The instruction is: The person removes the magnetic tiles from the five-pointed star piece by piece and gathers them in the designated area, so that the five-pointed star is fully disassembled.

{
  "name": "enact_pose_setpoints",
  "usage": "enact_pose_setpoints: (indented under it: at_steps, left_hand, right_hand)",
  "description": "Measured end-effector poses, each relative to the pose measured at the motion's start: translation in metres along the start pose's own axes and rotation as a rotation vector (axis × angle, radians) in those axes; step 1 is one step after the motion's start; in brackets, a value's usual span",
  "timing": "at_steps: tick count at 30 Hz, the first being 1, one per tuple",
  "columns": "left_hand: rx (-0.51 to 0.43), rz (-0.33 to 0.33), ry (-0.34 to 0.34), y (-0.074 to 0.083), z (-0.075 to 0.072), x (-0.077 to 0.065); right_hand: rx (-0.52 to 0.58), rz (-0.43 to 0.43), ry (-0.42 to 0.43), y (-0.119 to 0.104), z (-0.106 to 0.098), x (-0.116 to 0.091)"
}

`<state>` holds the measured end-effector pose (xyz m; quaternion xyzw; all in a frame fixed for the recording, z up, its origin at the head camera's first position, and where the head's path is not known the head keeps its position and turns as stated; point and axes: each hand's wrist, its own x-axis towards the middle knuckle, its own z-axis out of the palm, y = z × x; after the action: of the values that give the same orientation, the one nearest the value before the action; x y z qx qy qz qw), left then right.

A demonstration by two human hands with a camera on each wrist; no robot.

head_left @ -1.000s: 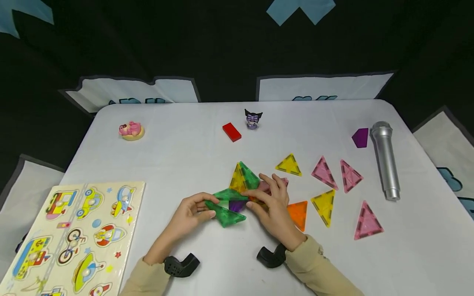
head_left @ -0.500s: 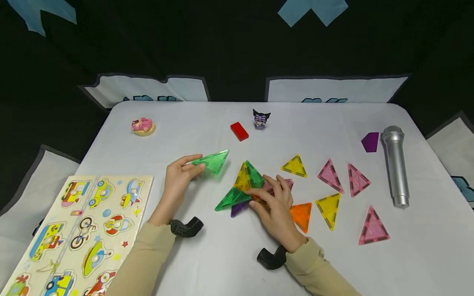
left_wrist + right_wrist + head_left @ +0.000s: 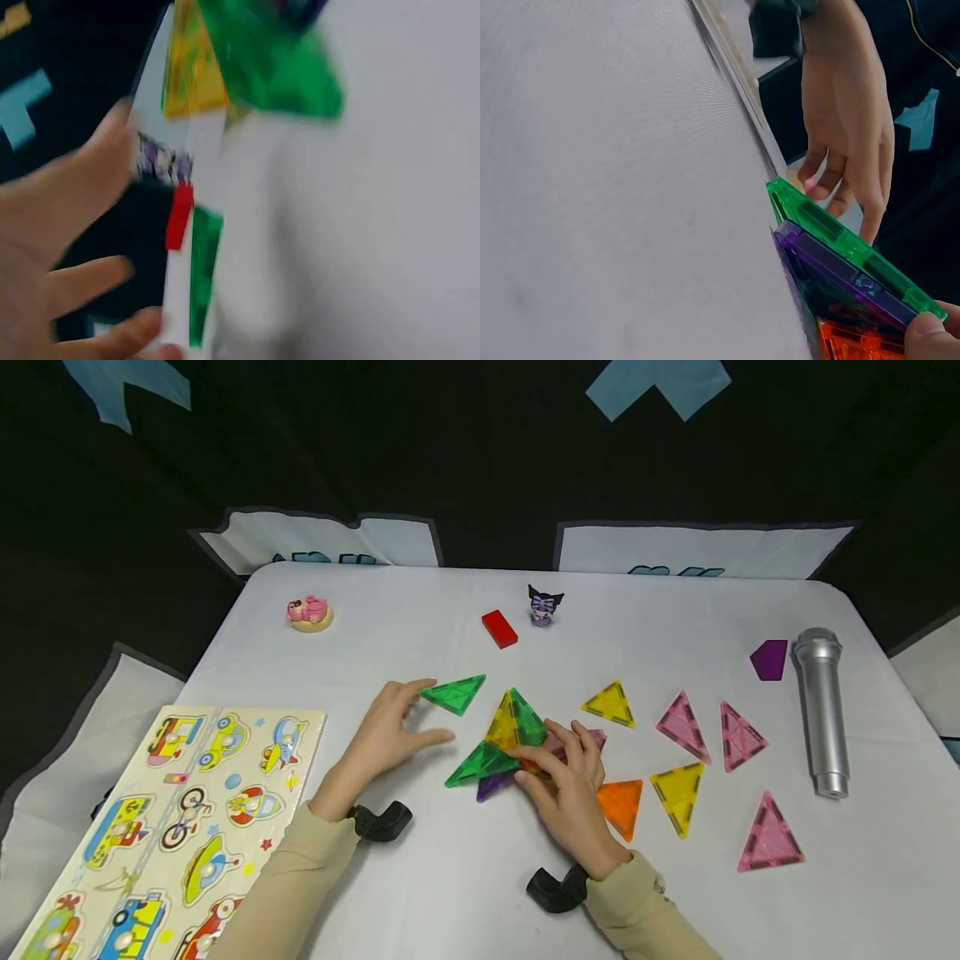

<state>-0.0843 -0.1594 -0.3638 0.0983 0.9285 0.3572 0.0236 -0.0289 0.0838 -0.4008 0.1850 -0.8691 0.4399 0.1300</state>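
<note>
My left hand (image 3: 386, 735) is spread with thumb and fingers apart. Its fingertips are at the near end of a translucent green triangular magnetic tile (image 3: 455, 694) that lies on the table; whether they touch it I cannot tell. My right hand (image 3: 562, 785) pinches a standing cluster of joined triangular tiles. This cluster has a yellow tile (image 3: 502, 724), a green tile (image 3: 481, 764) on its left, a purple tile (image 3: 840, 270) and an orange tile (image 3: 859, 343). In the right wrist view, the thumb (image 3: 930, 337) presses at the corner of the green and purple tiles. The palm hides the cluster's right part.
Loose yellow (image 3: 677, 797), orange (image 3: 621, 806) and pink tiles (image 3: 771, 839) lie to the right. Beyond them are a silver microphone (image 3: 822, 718) and a purple piece (image 3: 769, 659). A red block (image 3: 499, 629) and small figurines (image 3: 543, 607) stand behind. A picture puzzle board (image 3: 180, 827) lies left.
My left hand took a green tile off the cluster, moved it away to the back left and let go of it on the table. The right hand stayed at the cluster.
</note>
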Motion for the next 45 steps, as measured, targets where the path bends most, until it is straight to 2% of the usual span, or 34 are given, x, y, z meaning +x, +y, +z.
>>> enact_pose_setpoints:
  at_steps: [4,6,8,10,15,19,24,29,33,36,39,42,45]
  left_hand:
    - [0.133,0.135,-0.193,0.011,0.009,-0.019]
    - [0.161,0.181,-0.238,0.015,0.015,-0.024]
    - [0.144,0.201,-0.251,0.016,0.018,-0.026]
    - [0.058,0.174,-0.251,0.016,0.020,-0.026]
    - [-0.238,0.047,-0.263,0.006,0.019,-0.028]
    - [-0.384,0.010,-0.286,0.000,0.019,-0.027]
    - [-0.492,-0.006,-0.308,-0.003,0.021,-0.027]
    - [-0.562,0.020,-0.329,-0.007,0.020,-0.027]
    - [-0.604,0.048,-0.359,-0.012,0.013,-0.028]
    - [-0.592,0.066,-0.320,-0.018,0.001,-0.030]
    - [-0.536,0.057,-0.174,-0.027,-0.010,-0.031]
    - [-0.439,0.014,-0.017,-0.036,-0.017,-0.031]
    - [-0.333,-0.028,0.052,-0.041,-0.019,-0.030]
  right_hand:
    - [0.001,-0.012,-0.001,-0.001,0.001,0.002]
    - [-0.001,-0.018,0.001,-0.001,0.001,0.002]
    - [-0.007,-0.025,0.005,-0.001,0.001,0.002]
    - [-0.011,-0.027,0.011,-0.001,0.000,0.001]
    - [-0.012,-0.020,0.010,-0.003,0.000,-0.001]
    - [-0.016,-0.020,0.003,-0.002,0.000,-0.002]
    - [-0.029,-0.015,-0.006,-0.003,0.000,-0.003]
    - [-0.034,-0.016,-0.009,-0.004,0.000,-0.003]
    - [-0.037,-0.007,-0.005,-0.004,0.000,-0.002]
    - [-0.039,0.005,0.004,-0.003,0.000,-0.002]
    - [-0.034,0.006,0.007,-0.003,0.000,-0.001]
    - [-0.027,0.010,0.005,-0.004,-0.001,-0.002]
    - [-0.025,0.016,0.005,-0.004,-0.001,-0.002]
